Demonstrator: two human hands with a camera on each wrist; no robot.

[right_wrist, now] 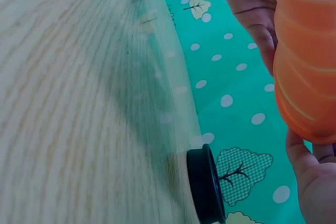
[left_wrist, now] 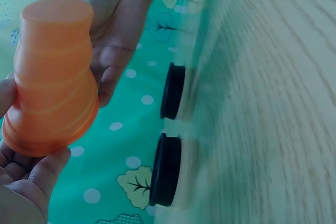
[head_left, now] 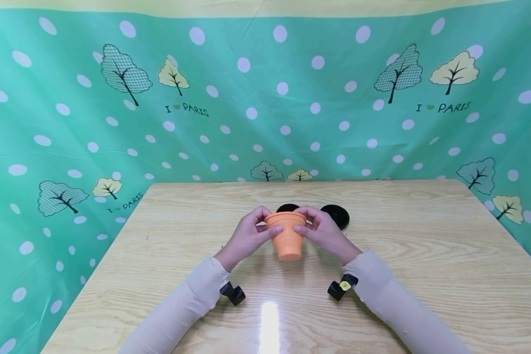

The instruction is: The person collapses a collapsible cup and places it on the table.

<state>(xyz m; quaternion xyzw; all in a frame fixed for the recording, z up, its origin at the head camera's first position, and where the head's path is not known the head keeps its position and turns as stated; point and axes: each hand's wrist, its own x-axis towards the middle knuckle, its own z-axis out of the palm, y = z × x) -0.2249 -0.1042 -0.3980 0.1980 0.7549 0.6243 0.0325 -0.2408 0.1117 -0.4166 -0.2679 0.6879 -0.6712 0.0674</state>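
Note:
Between both hands is an orange cup [head_left: 288, 238], soft-looking, with a wide rim and a narrower base. Its ridged, bulging side shows in the left wrist view [left_wrist: 55, 77] and the right wrist view. My left hand [head_left: 251, 230] grips the rim from the left, thumb on the outer wall and fingers at the rim. From the right, my right hand [head_left: 322, 230] pinches the rim the same way. The cup is held above the table, rim up, its base tipped towards me. The inside of the cup is hidden.
Behind the cup, two round black lid-like pieces lie on the wooden table [head_left: 172, 255]: one [head_left: 287, 207] partly hidden by the cup and right hand, the other [head_left: 338, 216] to the right. A green dotted cloth [head_left: 230, 93] hangs beyond the table's far edge.

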